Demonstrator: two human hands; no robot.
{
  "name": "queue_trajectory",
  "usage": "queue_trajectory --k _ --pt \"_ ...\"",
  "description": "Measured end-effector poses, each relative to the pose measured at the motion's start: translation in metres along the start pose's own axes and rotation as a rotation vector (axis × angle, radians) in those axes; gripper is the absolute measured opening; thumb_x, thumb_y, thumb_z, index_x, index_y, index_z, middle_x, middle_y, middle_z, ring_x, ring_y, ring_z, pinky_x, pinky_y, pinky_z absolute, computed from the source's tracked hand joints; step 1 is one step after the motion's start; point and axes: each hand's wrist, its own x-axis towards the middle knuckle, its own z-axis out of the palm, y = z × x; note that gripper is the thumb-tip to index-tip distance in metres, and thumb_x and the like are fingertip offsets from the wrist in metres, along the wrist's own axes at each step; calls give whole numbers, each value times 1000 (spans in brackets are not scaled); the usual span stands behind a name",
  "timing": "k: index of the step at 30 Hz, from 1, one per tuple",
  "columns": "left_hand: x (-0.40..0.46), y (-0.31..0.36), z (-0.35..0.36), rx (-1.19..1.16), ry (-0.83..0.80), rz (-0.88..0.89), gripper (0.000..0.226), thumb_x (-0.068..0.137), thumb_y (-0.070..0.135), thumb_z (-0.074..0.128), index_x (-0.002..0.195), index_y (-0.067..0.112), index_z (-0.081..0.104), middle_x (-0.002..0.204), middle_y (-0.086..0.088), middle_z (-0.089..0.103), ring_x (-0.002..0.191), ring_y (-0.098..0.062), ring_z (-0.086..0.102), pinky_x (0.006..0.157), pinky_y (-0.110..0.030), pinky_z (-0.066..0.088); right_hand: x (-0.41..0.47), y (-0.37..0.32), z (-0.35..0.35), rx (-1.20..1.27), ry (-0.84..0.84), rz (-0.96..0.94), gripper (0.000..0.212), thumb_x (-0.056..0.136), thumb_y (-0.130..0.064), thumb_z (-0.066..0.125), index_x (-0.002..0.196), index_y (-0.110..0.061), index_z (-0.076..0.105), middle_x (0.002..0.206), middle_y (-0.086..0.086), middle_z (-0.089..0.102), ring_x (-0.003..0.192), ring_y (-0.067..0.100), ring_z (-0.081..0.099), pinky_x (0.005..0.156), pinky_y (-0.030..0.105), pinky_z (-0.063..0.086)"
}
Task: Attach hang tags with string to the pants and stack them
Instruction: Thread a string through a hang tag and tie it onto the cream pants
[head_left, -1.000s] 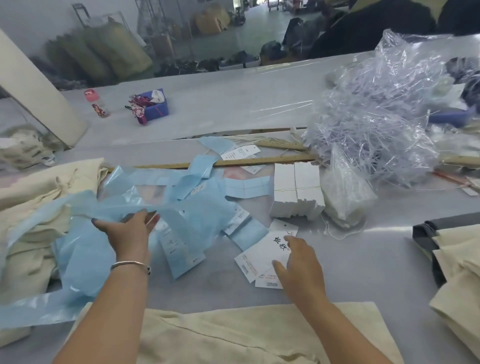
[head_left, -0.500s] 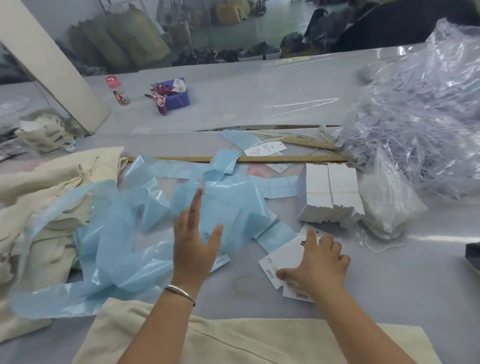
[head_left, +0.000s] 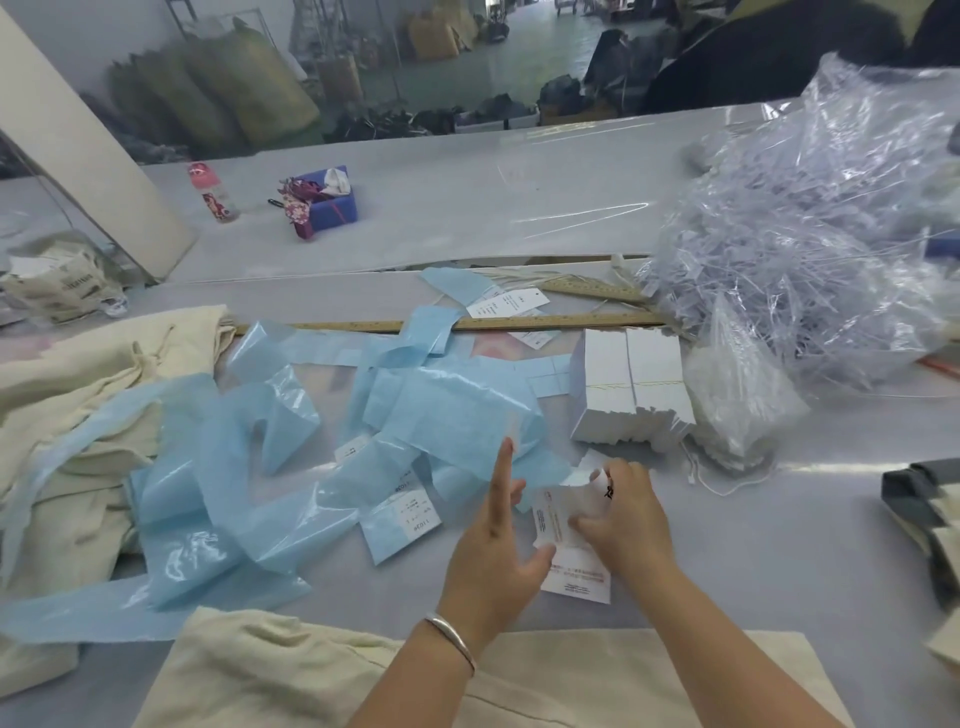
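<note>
Cream pants (head_left: 363, 686) lay flat at near tabletop (head_left: 779, 561) edge, under both forearms. Left hand (head_left: 493, 561), silver bangle (head_left: 452, 636) at wrist, fingers (head_left: 501, 478) straight and spread, index pointing up; thumb met near edge of white hang tags (head_left: 558, 525), nothing clamped. Right hand (head_left: 623, 519) just beside it, fingers curled down and pinched on same hang tags, held a little off the tabletop; more white cards (head_left: 576, 584) flat beneath. Left of hands: loose blue plastic strips (head_left: 249, 499) and small printed labels (head_left: 402, 522) scattered. More cream pants (head_left: 67, 415) heaped at far left; folded grey and cream stack (head_left: 930, 514) at right edge. Beyond hands: banded block of white tags (head_left: 631, 384), small clear bag (head_left: 737, 400) touching it on right, loose string (head_left: 722, 483) nearby. Wooden ruler (head_left: 519, 321) lay across behind. Big clear bag of plastic fasteners (head_left: 810, 244) at far right. Farther back: small bottle (head_left: 213, 192), purple box (head_left: 327, 202).
</note>
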Motion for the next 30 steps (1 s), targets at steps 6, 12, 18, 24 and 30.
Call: queue_trajectory --k 6,12,18,24,30 --pt "0 28 -18 -11 21 93 110 85 29 72 143 56 -17 131 10 55 118 2 50 91 -15 47 -26 -12 -35 358 -124 -114 33 66 7 64 82 -20 56 75 5 59 65 17 48 53 20 35" --pt "-19 59 -41 -162 -33 145 98 84 14 71 151 44 5 77 15 62 78 -8 60 78 -16 46 -68 -35 -75 470 -231 -233 47 64 -1 76 100 -28 61 89 -4 68 78 12 62 69 25 50" --pt "-62 76 -61 -411 172 -40 100 83 3 72 154 35 8 64 1 61 61 -6 58 70 -17 51 -118 -43 -68 731 -53 -88 90 75 -13 80 140 -51 31 98 -1 66 89 16 65 76 27 52" --pt "-104 85 -80 -536 214 -171 96 83 4 73 154 32 13 67 -4 68 61 -7 62 66 -16 51 -180 -65 -47 874 35 -140 65 83 5 67 132 -34 52 91 4 75 86 24 71 74 28 58" --pt "-135 79 -102 -589 159 -251 90 84 14 74 151 33 17 74 1 73 71 -8 66 76 -23 53 -216 -84 -40 808 205 -204 50 85 6 63 99 -40 74 90 -2 74 82 15 68 73 23 55"
